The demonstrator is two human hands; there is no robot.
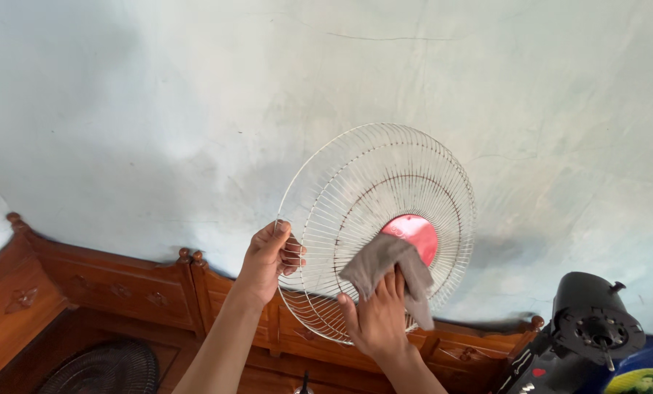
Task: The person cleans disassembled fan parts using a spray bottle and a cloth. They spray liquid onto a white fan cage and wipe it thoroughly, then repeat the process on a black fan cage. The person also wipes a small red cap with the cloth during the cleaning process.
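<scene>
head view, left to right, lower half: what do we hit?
Dark fan grille on the wooden bench → left hand on the rim of the white wire fan guard → right hand pressing a grey cloth → black fan motor.

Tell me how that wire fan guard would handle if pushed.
The guard is thin open wire, so probably light; the left hand alone holds its rim. It would likely flex slightly where the right hand presses the cloth.
</scene>
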